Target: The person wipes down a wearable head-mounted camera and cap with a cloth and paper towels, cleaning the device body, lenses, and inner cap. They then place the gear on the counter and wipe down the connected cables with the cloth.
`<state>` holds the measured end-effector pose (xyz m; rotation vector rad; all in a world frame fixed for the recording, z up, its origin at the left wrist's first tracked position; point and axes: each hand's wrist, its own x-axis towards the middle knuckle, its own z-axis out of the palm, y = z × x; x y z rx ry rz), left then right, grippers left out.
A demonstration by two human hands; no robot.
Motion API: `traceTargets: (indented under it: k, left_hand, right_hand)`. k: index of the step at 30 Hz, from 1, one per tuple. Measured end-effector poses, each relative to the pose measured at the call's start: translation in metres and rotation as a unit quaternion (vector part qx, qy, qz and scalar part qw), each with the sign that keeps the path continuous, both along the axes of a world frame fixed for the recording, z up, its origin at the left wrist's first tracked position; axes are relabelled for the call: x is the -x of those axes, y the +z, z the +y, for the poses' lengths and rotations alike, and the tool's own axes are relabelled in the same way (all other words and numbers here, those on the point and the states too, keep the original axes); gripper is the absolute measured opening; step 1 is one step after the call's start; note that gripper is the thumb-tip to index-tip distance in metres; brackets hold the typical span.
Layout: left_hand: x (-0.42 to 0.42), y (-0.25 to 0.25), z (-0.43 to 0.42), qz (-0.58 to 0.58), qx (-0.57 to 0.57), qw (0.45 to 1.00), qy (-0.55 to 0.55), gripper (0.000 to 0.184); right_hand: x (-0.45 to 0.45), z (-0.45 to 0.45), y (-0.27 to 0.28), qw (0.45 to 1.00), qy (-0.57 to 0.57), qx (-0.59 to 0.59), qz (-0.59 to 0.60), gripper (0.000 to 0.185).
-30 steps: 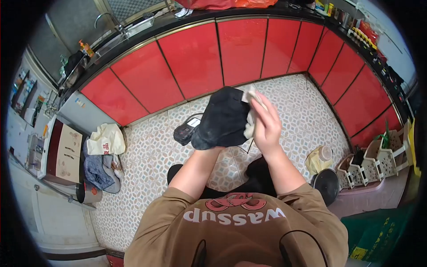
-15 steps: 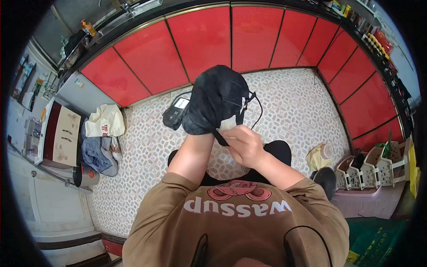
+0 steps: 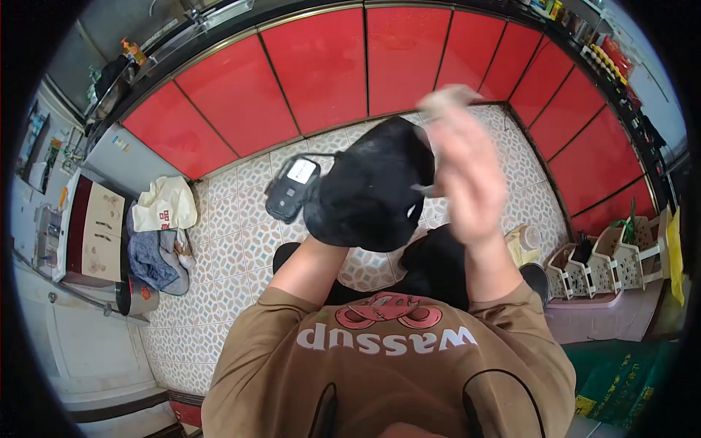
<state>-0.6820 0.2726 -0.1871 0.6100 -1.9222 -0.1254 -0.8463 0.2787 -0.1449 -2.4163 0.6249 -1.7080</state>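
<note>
A soft black cloth item (image 3: 369,193), shaped like a cap or small bag, is held up in front of me. It covers my left hand, whose fingers are hidden; only the wrist and forearm show below it, and that arm carries the item. Small white spots show on its right side. My right hand (image 3: 467,171) is raised just right of it, smeared by motion. At its fingertips is a blurred pale greyish thing (image 3: 451,98), and I cannot tell whether the fingers grip it. Left of the cloth is a black device (image 3: 292,191) with a white label and a cord.
Red cabinets (image 3: 314,73) curve around the far side under a black counter. A cream bag (image 3: 164,208) and blue-grey cloth (image 3: 157,263) lie at left on the patterned tile floor (image 3: 226,233). White baskets (image 3: 610,255) and a yellowish bag (image 3: 520,244) are at right.
My right hand has left the cloth's lower edge and swung up and to the right. The cloth item has turned and shifted slightly right and down; its straps no longer show.
</note>
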Motion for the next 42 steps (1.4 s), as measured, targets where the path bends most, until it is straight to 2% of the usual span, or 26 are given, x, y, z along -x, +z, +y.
traceTargets:
  k: [1, 3, 5, 8, 11, 12, 15, 16, 19, 20, 21, 23, 24, 27, 28, 29, 31, 32, 35, 37, 38, 39, 40, 42]
  left_hand:
    - [0.000, -0.011, -0.001, -0.001, 0.002, 1.000, -0.002, 0.024]
    - [-0.007, -0.062, 0.000, 0.048, -0.067, 0.996, 0.016, 0.026]
    - [-0.012, -0.068, 0.008, 0.074, -0.103, 0.992, 0.028, 0.027]
    - [-0.020, -0.042, 0.024, -0.110, -0.085, 0.989, 0.056, 0.028]
    - [-0.025, -0.054, 0.021, -0.144, -0.134, 0.978, 0.068, 0.030]
    - [-0.027, -0.064, 0.020, -0.163, -0.160, 0.971, 0.069, 0.030]
    - [-0.031, -0.110, 0.000, -0.213, -0.227, 0.948, 0.069, 0.033]
    - [-0.033, -0.133, -0.012, -0.230, -0.247, 0.939, 0.070, 0.034]
    - [-0.033, -0.125, -0.010, -0.235, -0.236, 0.940, 0.072, 0.035]
    - [-0.033, -0.123, -0.012, -0.238, -0.233, 0.940, 0.072, 0.035]
    - [-0.067, -0.121, 0.013, -0.241, -0.230, 0.940, 0.072, 0.035]
    - [-0.022, -0.111, -0.025, -0.245, -0.214, 0.943, 0.069, 0.035]
    - [-0.049, -0.111, 0.007, -0.246, -0.204, 0.945, 0.070, 0.035]
    - [-0.021, -0.102, -0.002, -0.254, -0.184, 0.947, 0.072, 0.036]
    - [-0.018, -0.098, -0.008, -0.258, -0.180, 0.947, 0.072, 0.036]
    - [-0.057, -0.096, 0.017, -0.261, -0.175, 0.947, 0.071, 0.036]
    - [-0.046, -0.088, 0.009, -0.265, -0.158, 0.949, 0.070, 0.037]
    - [-0.042, -0.084, 0.007, -0.267, -0.149, 0.950, 0.070, 0.037]
    - [-0.029, -0.072, -0.002, -0.275, -0.125, 0.950, 0.072, 0.037]
    - [-0.007, -0.068, -0.009, -0.281, -0.116, 0.950, 0.071, 0.038]
    - [-0.045, -0.062, 0.022, -0.284, -0.111, 0.950, 0.069, 0.038]
    - [-0.004, -0.062, -0.006, -0.285, -0.103, 0.951, 0.069, 0.038]
    - [-0.002, -0.058, -0.006, -0.286, -0.093, 0.951, 0.069, 0.038]
    - [-0.008, -0.051, -0.001, -0.289, -0.078, 0.952, 0.069, 0.039]
  right_hand:
    - [-0.006, -0.002, -0.004, 1.000, -0.002, 0.002, -0.001, 0.033]
    - [-0.016, -0.008, -0.027, 0.964, 0.080, 0.013, 0.252, 0.032]
    - [-0.009, -0.032, -0.047, 0.972, 0.047, 0.000, 0.228, 0.032]
    - [-0.004, -0.045, -0.055, 0.982, -0.014, -0.025, 0.188, 0.033]
    - [-0.007, -0.014, -0.053, 0.960, 0.186, -0.054, 0.201, 0.032]
    - [-0.007, -0.017, -0.056, 0.960, 0.187, -0.058, 0.199, 0.032]
    - [0.001, -0.042, -0.063, 0.977, 0.001, 0.005, 0.214, 0.031]
    - [0.000, -0.037, -0.062, 0.977, -0.001, 0.006, 0.214, 0.031]
    - [-0.011, -0.005, -0.064, 0.961, 0.207, -0.056, 0.177, 0.032]
    - [-0.010, -0.010, -0.065, 0.960, 0.209, -0.059, 0.176, 0.032]
    - [-0.007, -0.023, -0.065, 0.971, 0.144, -0.055, 0.181, 0.031]
    - [0.000, -0.044, -0.060, 0.981, 0.009, -0.038, 0.191, 0.029]
    - [-0.001, -0.039, -0.059, 0.981, 0.009, -0.034, 0.192, 0.029]
    - [-0.014, 0.006, -0.058, 0.957, 0.204, -0.065, 0.195, 0.028]
    - [-0.013, -0.001, -0.060, 0.957, 0.206, -0.067, 0.193, 0.028]
    - [-0.010, -0.018, -0.063, 0.969, 0.155, -0.062, 0.183, 0.028]
    - [-0.004, -0.045, -0.065, 0.984, 0.052, -0.044, 0.165, 0.030]
    - [-0.006, -0.035, -0.063, 0.984, 0.051, -0.042, 0.165, 0.030]
    - [-0.022, 0.017, -0.064, 0.960, 0.198, -0.044, 0.191, 0.034]
    - [-0.017, -0.010, -0.065, 0.968, 0.163, -0.024, 0.191, 0.035]
    - [-0.012, -0.028, -0.065, 0.973, 0.124, -0.002, 0.192, 0.036]
    - [-0.009, -0.037, -0.064, 0.977, 0.085, 0.024, 0.195, 0.038]
    - [-0.010, -0.031, -0.063, 0.976, 0.085, 0.027, 0.197, 0.038]
    - [-0.021, 0.001, -0.067, 0.973, 0.098, -0.060, 0.201, 0.038]
